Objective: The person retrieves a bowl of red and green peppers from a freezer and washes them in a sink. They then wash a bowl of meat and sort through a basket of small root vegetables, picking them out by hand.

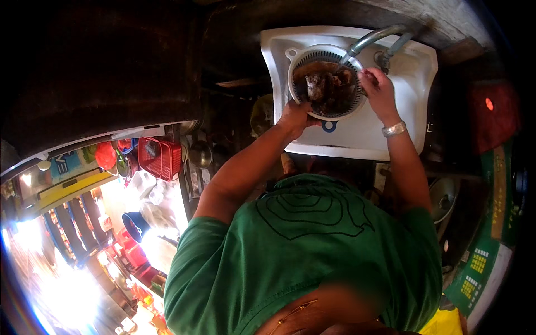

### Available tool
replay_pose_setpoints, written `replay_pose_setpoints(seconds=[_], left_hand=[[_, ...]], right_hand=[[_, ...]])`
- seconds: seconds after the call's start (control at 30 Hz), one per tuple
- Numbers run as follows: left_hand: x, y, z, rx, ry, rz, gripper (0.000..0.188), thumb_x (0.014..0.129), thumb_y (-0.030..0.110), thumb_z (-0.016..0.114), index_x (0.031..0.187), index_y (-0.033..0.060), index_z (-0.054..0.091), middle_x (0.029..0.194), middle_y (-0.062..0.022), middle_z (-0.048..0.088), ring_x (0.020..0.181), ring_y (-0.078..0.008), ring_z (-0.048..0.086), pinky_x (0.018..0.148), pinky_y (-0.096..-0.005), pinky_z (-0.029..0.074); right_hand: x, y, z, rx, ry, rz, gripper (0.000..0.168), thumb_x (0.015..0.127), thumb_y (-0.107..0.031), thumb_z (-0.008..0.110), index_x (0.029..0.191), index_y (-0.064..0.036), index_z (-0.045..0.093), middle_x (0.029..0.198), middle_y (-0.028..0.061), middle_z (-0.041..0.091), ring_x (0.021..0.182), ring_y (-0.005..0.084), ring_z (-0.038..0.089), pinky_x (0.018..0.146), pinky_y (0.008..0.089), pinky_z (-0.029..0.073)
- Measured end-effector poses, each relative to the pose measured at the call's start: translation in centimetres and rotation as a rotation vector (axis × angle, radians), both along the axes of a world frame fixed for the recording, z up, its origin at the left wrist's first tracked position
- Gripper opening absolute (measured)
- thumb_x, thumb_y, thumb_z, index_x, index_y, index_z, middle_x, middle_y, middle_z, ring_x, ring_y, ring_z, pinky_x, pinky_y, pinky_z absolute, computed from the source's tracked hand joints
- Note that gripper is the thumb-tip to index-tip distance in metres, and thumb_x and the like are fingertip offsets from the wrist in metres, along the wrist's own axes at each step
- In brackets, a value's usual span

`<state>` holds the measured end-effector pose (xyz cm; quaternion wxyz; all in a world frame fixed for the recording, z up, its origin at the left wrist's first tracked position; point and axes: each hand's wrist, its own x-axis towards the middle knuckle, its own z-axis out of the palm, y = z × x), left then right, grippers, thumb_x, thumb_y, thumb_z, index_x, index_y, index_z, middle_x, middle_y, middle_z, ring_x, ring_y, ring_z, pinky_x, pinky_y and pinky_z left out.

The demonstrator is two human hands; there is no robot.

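Observation:
A round white plastic colander (pixel 294 93) with slotted sides is held over a white sink (pixel 408 100). Dark brown, wet chunks of food (pixel 331 90), perhaps meat, lie in it in brownish liquid. My left hand (pixel 296 117) grips the colander's near left rim. At the right rim is my right hand (pixel 375 86), its fingers bent; whether they pinch the rim or something small cannot be told. A curved metal faucet (pixel 370 39) runs a stream of water into the colander. The blue ring of another item (pixel 329 127) shows beneath the colander.
A second pipe with a valve (pixel 383 58) stands at the sink's back right. Left of the sink, metal pans (pixel 201 154) and a red plastic basket (pixel 161 159) hang or stand. A metal bowl (pixel 443 199) is at the lower right, beside green printed boxes (pixel 475 268).

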<state>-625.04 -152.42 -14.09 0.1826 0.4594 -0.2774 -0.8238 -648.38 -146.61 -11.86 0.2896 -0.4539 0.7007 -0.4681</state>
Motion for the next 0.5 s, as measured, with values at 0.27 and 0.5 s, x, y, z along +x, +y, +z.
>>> replay_pose_setpoints(seconds=[0.27,0.5], left_hand=[[-0.5,0.5,2.3,0.049,0.01,0.002,0.039,0.085,0.002,0.046,0.121,-0.0089,0.038,0.116,-0.0212,0.052,0.099,-0.0329,0.058,0.075,-0.0375,0.056],[-0.5,0.1,1.7,0.05,0.035,0.084,0.038,0.081,0.002,0.043,0.118,-0.0004,0.042,0.106,-0.0172,0.057,0.086,-0.0296,0.062,0.06,-0.0378,0.057]], right_hand=[[-1.9,-0.9,-2.5,-0.121,0.013,-0.131,0.018,0.089,-0.015,0.057,0.104,-0.006,0.061,0.096,0.008,0.066,0.092,0.0165,0.062,0.079,0.0285,0.048],[-9.5,-0.3,-9.0,0.207,-0.822,-0.624,0.028,0.091,-0.026,0.054,0.106,-0.003,0.05,0.089,0.0109,0.058,0.076,0.0174,0.057,0.071,0.0295,0.049]])
